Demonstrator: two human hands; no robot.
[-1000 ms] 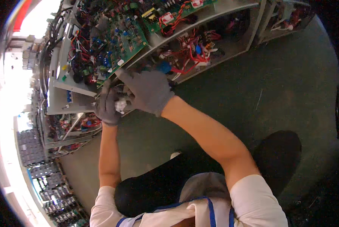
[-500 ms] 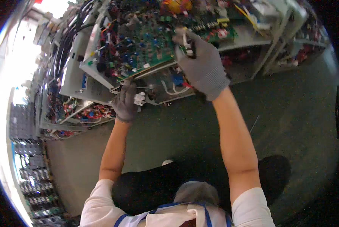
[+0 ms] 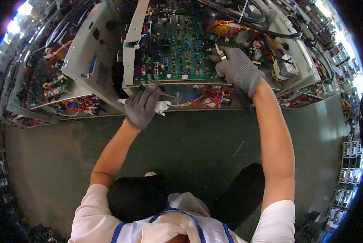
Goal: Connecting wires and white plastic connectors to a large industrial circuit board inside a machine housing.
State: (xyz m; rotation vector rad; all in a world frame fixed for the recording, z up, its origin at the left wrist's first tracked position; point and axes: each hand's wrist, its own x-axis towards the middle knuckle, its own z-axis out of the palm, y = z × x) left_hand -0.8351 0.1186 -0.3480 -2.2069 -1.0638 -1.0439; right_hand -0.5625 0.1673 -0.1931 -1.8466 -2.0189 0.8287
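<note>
My left hand [image 3: 142,106], in a grey glove, is closed around a bundle of white plastic pieces [image 3: 162,107] whose ends stick out on both sides of the palm. Its fingertips reach the front edge of a green circuit board [image 3: 184,48] crowded with small components. Over the board's right side, my gloved right hand [image 3: 240,69] is closed on a small tool with a pale, dark-edged end [image 3: 220,52]. The rest of that tool is hidden in the palm, so its kind does not show.
The board lies in an open grey metal chassis [image 3: 129,67]. Red wires [image 3: 214,97] hang below its front edge, and thick black cables [image 3: 266,30] loop at the back right. Another metal cabinet [image 3: 92,48] stands to the left. Dark green floor [image 3: 197,141] lies in front.
My view has turned, so the chassis now sits squarer and more central. Both hands keep hold of their things; the left remains by the board's front edge, the right over its right side.
</note>
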